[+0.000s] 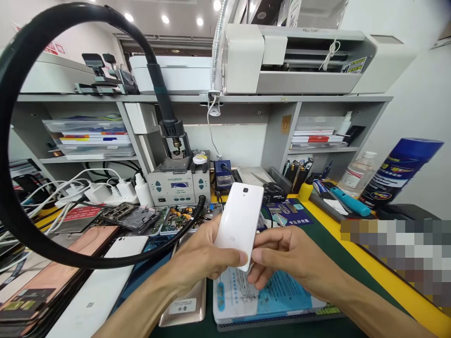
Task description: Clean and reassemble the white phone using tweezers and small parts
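A white smartphone (241, 216) is held up over the bench, its back with the camera lens facing me. My left hand (211, 249) is closed around its left side, thumb laid across the lower back. At the lower right edge, my right hand (278, 256) pinches the phone between thumb and curled fingers; the fingertips are partly hidden behind it. Beneath both hands lies a blue and white printed pad (260, 300) on the green mat (329, 249). A gold phone (186, 307) rests beside the pad, partly under my left forearm.
A thick black hose (7, 141) loops across the left side from the grey soldering station (178, 188). Phones and panels, including a white back panel (95, 286), crowd the left. Trays of circuit boards (179, 218) sit behind. A blue spray can (398, 173) stands at right.
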`<state>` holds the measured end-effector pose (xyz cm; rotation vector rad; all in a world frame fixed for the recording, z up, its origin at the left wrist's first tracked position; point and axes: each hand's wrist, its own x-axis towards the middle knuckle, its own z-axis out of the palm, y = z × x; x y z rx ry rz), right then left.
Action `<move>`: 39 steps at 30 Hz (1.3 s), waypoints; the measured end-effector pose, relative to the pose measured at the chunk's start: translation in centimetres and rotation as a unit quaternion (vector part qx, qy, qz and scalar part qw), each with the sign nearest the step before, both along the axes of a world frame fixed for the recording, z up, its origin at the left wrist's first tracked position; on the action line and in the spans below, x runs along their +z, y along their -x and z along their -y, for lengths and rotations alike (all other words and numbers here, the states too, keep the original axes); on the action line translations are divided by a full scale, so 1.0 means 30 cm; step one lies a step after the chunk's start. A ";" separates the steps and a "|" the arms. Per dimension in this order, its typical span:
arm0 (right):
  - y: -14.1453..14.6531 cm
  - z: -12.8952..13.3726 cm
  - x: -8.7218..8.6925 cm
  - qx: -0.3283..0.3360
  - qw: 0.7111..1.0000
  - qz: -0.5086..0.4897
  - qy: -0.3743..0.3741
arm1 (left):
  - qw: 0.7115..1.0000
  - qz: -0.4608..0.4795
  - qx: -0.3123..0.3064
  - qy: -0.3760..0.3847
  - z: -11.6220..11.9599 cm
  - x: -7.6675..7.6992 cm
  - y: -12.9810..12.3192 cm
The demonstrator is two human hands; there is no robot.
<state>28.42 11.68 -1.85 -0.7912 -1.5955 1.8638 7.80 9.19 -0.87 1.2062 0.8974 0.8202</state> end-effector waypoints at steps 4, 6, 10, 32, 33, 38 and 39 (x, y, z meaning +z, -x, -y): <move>-0.002 0.001 -0.007 -0.004 1.000 -0.001 0.002 | 1.000 -0.003 0.013 -0.007 0.003 -0.007 -0.006; -0.003 0.002 -0.008 -0.006 1.000 -0.004 0.001 | 1.000 -0.003 0.017 -0.019 0.005 -0.007 -0.010; -0.001 0.005 -0.008 -0.018 1.000 -0.009 0.000 | 0.999 0.003 0.039 -0.032 0.005 -0.003 -0.023; 0.000 0.000 -0.006 -0.029 0.999 0.014 -0.016 | 0.995 0.006 0.075 -0.059 0.014 -0.012 -0.042; -0.001 -0.001 -0.006 -0.028 0.999 0.015 -0.014 | 0.995 0.004 0.075 -0.059 0.013 -0.009 -0.041; -0.005 0.003 -0.003 -0.023 0.999 0.024 -0.009 | 0.997 0.007 0.052 -0.054 0.004 -0.012 -0.036; -0.006 0.005 -0.003 -0.025 0.999 0.026 -0.008 | 0.997 0.008 0.050 -0.056 0.002 -0.015 -0.035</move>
